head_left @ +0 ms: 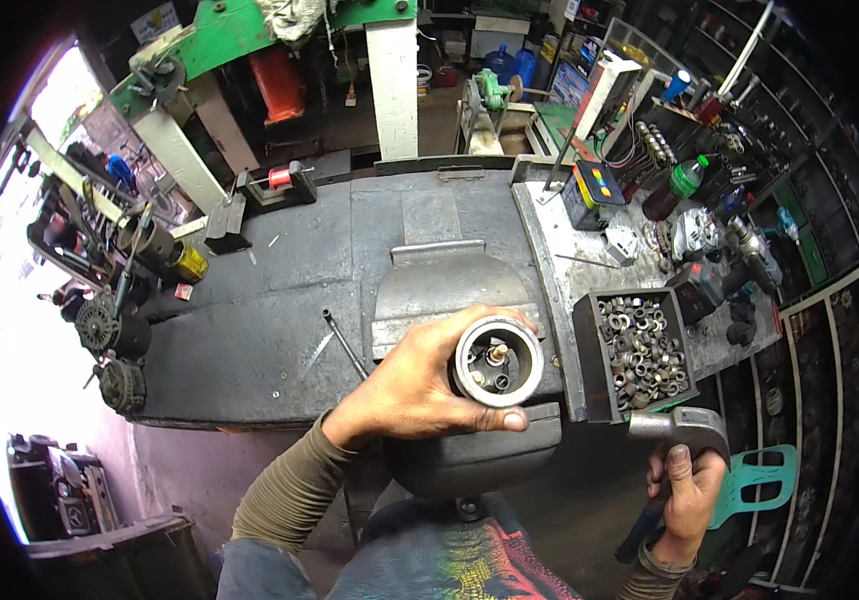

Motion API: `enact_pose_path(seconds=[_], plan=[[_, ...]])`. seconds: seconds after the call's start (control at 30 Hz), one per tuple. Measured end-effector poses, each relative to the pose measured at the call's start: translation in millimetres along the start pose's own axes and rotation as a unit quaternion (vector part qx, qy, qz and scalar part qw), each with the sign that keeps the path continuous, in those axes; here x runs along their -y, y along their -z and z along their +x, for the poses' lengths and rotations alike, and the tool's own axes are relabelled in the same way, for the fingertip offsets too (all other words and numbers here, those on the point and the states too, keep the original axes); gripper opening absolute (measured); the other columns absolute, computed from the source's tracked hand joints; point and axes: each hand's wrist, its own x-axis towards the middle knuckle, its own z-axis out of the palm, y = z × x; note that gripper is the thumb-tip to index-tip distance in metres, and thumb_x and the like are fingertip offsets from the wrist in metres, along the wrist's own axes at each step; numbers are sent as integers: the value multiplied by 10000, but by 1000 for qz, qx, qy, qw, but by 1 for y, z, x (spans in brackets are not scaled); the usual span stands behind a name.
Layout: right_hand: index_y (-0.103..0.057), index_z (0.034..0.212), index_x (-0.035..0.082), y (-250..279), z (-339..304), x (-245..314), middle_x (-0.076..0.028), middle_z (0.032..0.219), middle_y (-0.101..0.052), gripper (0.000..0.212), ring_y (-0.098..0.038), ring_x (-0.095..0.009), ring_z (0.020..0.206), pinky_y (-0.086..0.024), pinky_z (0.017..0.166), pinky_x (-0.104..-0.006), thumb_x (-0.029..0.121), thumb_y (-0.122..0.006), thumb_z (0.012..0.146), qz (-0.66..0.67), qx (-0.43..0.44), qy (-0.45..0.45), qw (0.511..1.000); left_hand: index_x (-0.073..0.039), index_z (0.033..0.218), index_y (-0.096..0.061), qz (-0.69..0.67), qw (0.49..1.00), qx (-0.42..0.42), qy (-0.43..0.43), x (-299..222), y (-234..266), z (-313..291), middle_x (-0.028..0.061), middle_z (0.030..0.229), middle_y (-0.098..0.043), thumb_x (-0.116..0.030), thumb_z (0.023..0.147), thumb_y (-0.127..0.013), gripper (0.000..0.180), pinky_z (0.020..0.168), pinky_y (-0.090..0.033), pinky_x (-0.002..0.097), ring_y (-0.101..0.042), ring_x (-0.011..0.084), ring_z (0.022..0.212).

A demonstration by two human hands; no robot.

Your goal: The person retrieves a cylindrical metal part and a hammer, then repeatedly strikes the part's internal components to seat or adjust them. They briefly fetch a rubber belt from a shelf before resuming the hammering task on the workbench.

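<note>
Steadying the cylindrical metal housing (534, 377) over the bench vise (459, 285), our left hand (404, 385) wraps its wall, while at right our right hand (689, 490) grips the hammer (694, 432) close to its head. We'd best keep fingers below the rim when tapping.

1. Cylinder (537, 367): metal, round, with a thick, bright rim and a dark hollow; its open end faces up toward the head camera; inside stand a brass-coloured stud (497, 353) and smaller round fittings, partly in shadow; the left hand (424, 375) grips its side, the thumb along the near edge; it is over the vise (439, 285), contact between them hidden.
2. Hammer (691, 428): grey metal head, its round face pointing left, its other end curving downward; the right hand (687, 490) wraps the dark handle just below the head; it is well apart from the cylinder, to its right.
</note>
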Motion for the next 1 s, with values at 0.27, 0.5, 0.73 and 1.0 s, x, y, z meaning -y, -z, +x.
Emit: enact_pose_path(seconds=[0.27,0.5,0.73,1.0], plan=[[-629,1149,-65,-37,-37,0,-77,806,-649,348,-609,-130,654,-515,586,-263,243,-728,1022,22,-51,-55,997,-43,1319,-630,-19,997,79,14,15,16,3,99,1330,-688,-160,637,-1017,793,1122,-493,410,-642,250,1274],[-635,1203,-26,-121,-96,58,-142,1011,-679,364,-698,-231,903,-579,803,-363,182,-772,938,-426,77,5,901,-37,1180,-700,-45,978,191,-68,33,26,33,83,1122,-746,-111,633,-958,610,945,-563,348,-728,204,1033],[-761,1097,26,-176,-123,51,-154,1092,-734,295,-729,-327,933,-581,815,-395,188,-859,871,-440,-96,112,886,-39,1176,-698,-81,971,212,-70,36,25,38,79,1114,-741,-114,671,-955,572,932,-559,329,-716,172,1016],[-751,1070,40,-208,-55,84,-192,1086,-724,211,-729,-335,904,-587,818,-384,176,-801,917,-819,-194,-195,503,-26,1168,-699,-67,969,232,-56,38,28,40,99,1130,-749,-91,678,-941,550,927,-570,342,-731,192,1030]])
